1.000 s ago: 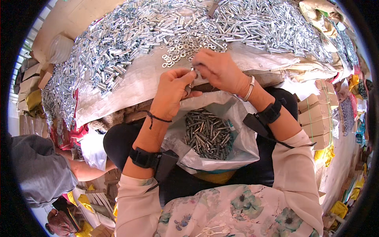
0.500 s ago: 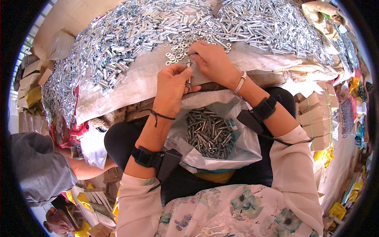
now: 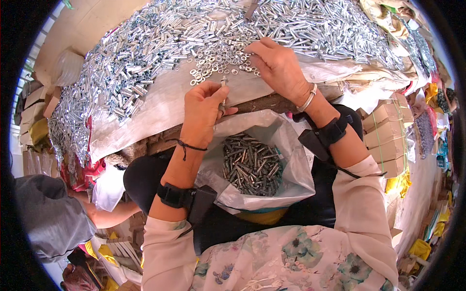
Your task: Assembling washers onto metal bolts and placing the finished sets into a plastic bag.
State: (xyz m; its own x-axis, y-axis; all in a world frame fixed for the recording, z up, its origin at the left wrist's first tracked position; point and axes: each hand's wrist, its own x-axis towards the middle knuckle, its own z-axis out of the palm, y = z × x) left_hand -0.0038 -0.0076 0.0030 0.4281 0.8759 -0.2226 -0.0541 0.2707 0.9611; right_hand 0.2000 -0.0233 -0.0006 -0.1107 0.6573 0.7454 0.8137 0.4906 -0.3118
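Note:
My left hand [image 3: 200, 110] pinches a silver anchor bolt [image 3: 224, 80] between thumb and fingers, one end pointing up and away from me. My right hand [image 3: 282, 70] is at the right edge of a small heap of flat washers [image 3: 209, 64]. Its fingers are bent together over the metal parts, and whatever they pinch is too small to make out. In my lap, below both hands, lies an open white plastic bag [image 3: 302, 177] holding many bolts [image 3: 252, 164].
Beyond my hands, a cloth-covered work surface [image 3: 160, 92] carries a wide spread of metal sleeves [image 3: 131, 72] and bolts [image 3: 315, 29]. Stacked cardboard boxes [image 3: 388, 131] stand at the right. A person in a grey top [image 3: 51, 208] sits close on the left.
My right hand has moved away from the bolt, right and farther out to the washers' edge. The left hand has shifted slightly left, still pinching the bolt.

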